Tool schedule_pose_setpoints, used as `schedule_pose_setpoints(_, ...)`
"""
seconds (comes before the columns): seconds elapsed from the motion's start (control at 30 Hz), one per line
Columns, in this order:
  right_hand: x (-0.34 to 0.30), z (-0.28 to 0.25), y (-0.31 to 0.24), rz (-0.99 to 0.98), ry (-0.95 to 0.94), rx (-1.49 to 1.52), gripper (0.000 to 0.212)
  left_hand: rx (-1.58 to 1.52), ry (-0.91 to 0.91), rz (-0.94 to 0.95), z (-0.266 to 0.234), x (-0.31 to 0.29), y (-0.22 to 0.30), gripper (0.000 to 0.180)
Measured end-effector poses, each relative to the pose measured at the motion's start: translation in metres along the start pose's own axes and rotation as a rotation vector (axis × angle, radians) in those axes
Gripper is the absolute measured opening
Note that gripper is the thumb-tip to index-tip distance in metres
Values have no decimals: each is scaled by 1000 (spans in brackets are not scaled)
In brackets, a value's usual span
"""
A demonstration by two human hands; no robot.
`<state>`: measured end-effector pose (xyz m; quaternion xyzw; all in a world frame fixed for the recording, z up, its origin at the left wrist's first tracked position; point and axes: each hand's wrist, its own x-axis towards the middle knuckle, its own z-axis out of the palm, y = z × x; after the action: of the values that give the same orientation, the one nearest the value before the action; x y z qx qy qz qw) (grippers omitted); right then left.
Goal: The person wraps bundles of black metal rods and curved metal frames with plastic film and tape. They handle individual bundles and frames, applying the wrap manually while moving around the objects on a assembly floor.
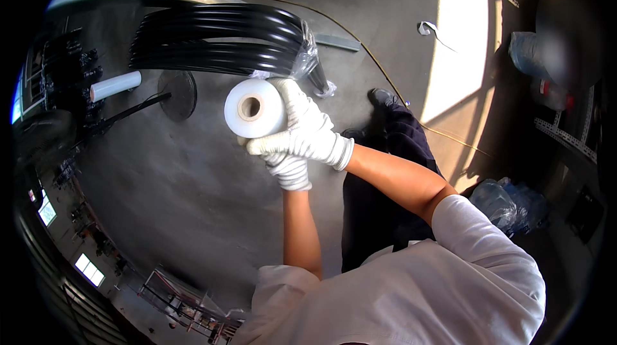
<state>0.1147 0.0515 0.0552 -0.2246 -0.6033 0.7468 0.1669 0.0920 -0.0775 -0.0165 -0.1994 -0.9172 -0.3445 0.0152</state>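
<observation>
1. Head view, and there it was: the white film roll [270,110], just above the frame's middle, its cardboard core [241,110] facing the camera.
2. The gloved right hand [305,128] had thumb and fingers curled about the roll's right side; the left hand [287,170] sat lower, mostly hidden, its grip impossible to tell.
3. Good handling here probably called for support from below and a snug, even squeeze, the roll's edges undented!
4. Over to containers: at upper centre, clear plastic [304,56] wrapped the right end of the black tubing [212,36]; at lower right lay a clear plastic bundle [495,200], contents unreadable.
</observation>
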Motion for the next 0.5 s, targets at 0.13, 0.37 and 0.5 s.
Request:
schedule_pose_setpoints(0.13,0,-10,-17,-141,-133,-290,77,-1131,225,-343,2,58,53,55)
schedule_pose_setpoints(0.37,105,-80,-63,-41,157,-109,27,-1052,184,-412,21,82,19,75)
schedule_pose_setpoints(0.5,153,-81,-46,110,-703,-405,43,-1221,-190,-509,30,106,12,61)
